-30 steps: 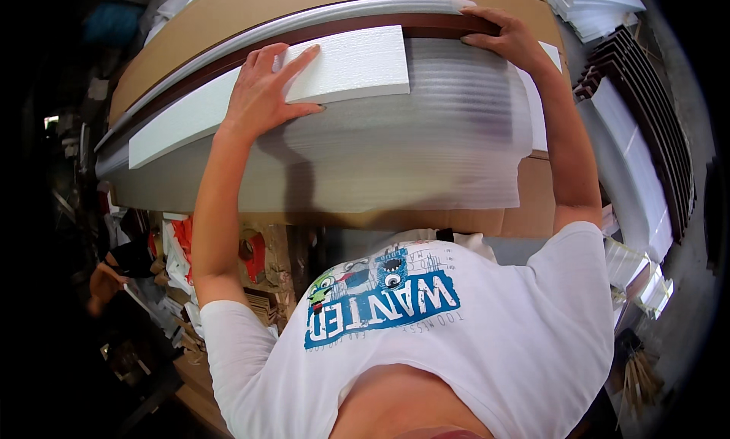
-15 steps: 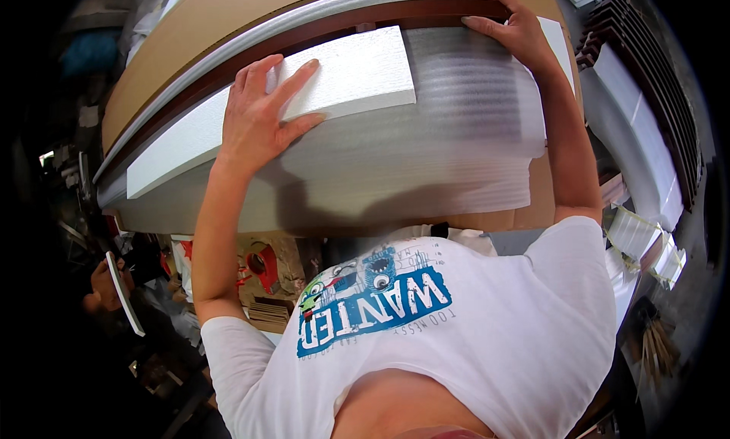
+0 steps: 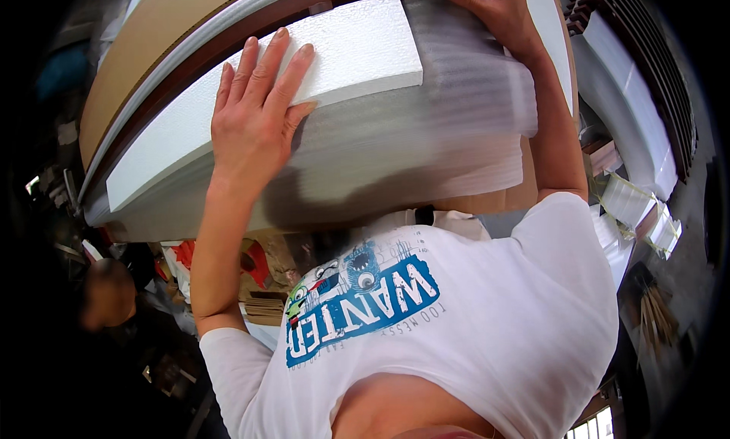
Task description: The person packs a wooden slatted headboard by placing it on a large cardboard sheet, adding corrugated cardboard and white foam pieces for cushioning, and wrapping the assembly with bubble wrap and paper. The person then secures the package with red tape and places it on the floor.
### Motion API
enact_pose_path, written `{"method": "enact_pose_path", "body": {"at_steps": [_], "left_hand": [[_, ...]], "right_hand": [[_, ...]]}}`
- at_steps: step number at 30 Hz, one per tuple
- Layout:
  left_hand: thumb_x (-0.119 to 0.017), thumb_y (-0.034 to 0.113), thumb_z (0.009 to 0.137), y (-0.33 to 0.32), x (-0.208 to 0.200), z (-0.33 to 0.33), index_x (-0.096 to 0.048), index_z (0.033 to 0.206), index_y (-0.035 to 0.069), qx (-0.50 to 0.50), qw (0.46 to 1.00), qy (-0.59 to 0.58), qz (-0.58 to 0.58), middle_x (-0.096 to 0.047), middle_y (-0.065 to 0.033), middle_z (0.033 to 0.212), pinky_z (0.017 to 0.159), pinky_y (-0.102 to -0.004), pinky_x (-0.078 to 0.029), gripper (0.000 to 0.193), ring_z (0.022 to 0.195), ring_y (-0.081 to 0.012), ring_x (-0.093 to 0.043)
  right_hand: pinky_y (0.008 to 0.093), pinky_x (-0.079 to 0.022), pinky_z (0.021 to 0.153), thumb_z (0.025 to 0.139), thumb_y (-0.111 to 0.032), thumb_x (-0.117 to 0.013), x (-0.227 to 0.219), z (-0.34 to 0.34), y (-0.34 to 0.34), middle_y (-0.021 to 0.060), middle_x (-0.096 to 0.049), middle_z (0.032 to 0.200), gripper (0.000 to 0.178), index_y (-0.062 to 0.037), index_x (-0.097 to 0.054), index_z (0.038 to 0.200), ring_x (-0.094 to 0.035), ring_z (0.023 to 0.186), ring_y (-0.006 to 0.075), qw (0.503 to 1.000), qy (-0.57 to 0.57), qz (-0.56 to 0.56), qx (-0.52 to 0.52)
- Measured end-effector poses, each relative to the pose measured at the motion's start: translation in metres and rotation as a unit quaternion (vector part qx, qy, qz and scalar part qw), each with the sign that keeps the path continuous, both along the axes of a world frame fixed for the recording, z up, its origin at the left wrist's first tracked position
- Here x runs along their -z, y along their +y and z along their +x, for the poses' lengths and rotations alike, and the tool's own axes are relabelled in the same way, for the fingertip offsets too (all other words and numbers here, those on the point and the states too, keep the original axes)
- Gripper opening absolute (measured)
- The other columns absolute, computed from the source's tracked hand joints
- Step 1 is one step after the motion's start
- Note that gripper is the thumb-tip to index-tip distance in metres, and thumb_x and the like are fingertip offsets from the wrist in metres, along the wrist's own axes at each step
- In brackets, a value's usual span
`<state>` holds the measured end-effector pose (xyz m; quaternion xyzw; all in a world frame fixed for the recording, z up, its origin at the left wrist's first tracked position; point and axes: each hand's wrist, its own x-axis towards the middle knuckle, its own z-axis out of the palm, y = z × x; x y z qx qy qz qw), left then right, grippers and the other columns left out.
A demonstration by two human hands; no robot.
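- Head view: I look down past my own chest in a white printed shirt (image 3: pixel 456 332) at a long packed piece lying across in front of me.
- My left hand (image 3: pixel 255 123) lies flat, fingers spread apart, palm down on the white foam strip (image 3: pixel 334 66). It grips nothing; as I judge it, it only presses the strip against the wrapping beneath so that it does not slide.
- My right hand (image 3: pixel 498 17) reaches to the far upper edge, fingers curled over the dark brown edge (image 3: pixel 228 47) and the wrap there. Whether the fingertips close on anything behind that edge I cannot tell; they are hidden.
- The foam strip sits on top of the bubble wrap (image 3: pixel 426 135), which is folded in layers around the piece. The strip's near end stops short between my two hands.
- Its long axis runs from lower left to upper right in the picture, along the length of the brown edge, and its squared end points toward my right hand.
- Behind the brown edge lies a brown cardboard sheet (image 3: pixel 160 36) with a pale rim, following the same line.
- To my right stand more white foam pieces (image 3: pixel 631 127), well apart from my hands.
- Lower left, below the packed piece, are cardboard scraps and red bits (image 3: pixel 251 264), too blurred to name closer.
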<state>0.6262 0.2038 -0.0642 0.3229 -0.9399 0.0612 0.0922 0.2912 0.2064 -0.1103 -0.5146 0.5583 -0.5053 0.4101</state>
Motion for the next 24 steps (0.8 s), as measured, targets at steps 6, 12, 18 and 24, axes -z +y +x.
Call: {"method": "enact_pose_path", "body": {"at_steps": [6, 12, 18, 24], "left_hand": [[-0.06, 0.041, 0.088, 0.005, 0.011, -0.002, -0.051, 0.138, 0.036, -0.028, 0.998, -0.013, -0.063, -0.045, 0.0014, 0.148, 0.108, -0.0505, -0.037, 0.051, 0.136, -0.0284, -0.043], [-0.046, 0.045, 0.097, -0.003, 0.021, 0.009, -0.044, 0.145, 0.03, 0.04, 0.999, 0.005, 0.003, -0.031, 0.0003, 0.156, 0.116, -0.0511, -0.02, 0.05, 0.146, -0.0249, -0.024], [-0.051, 0.054, 0.093, 0.01, 0.013, 0.006, -0.052, 0.139, 0.031, -0.016, 0.998, 0.014, 0.053, -0.037, -0.0059, 0.153, 0.113, -0.0524, -0.023, 0.051, 0.141, -0.0314, -0.031], [-0.064, 0.031, 0.089, -0.021, 0.005, 0.031, -0.064, 0.123, 0.015, -0.076, 0.975, 0.208, 0.011, -0.056, -0.0085, 0.13, 0.099, -0.0412, -0.04, 0.039, 0.115, -0.0272, -0.054]], "right_hand": [[0.0289, -0.05, 0.083, 0.082, -0.023, -0.077, 0.006, -0.001, -0.007, 0.0093, -0.066, 0.106, 0.049, -0.0027, -0.056, 0.121, -0.062, 0.095, 0.0167, 0.997, 0.069, -0.038, -0.003], [0.0273, -0.05, 0.084, 0.083, -0.02, -0.078, 0.017, -0.004, -0.009, 0.0069, -0.066, 0.103, 0.043, -0.0038, -0.058, 0.118, -0.061, 0.095, 0.0135, 0.996, 0.047, -0.064, -0.034], [0.0265, -0.05, 0.083, 0.081, -0.014, -0.077, 0.018, 0.0, -0.004, 0.0058, -0.066, 0.102, 0.042, -0.0044, -0.058, 0.117, -0.06, 0.094, 0.0116, 0.997, 0.063, -0.047, -0.024], [0.0291, -0.045, 0.095, 0.086, -0.015, -0.069, 0.017, -0.006, -0.01, 0.007, -0.064, 0.118, 0.039, -0.0062, -0.059, 0.123, -0.059, 0.108, 0.016, 0.988, 0.124, -0.084, -0.048]]}}
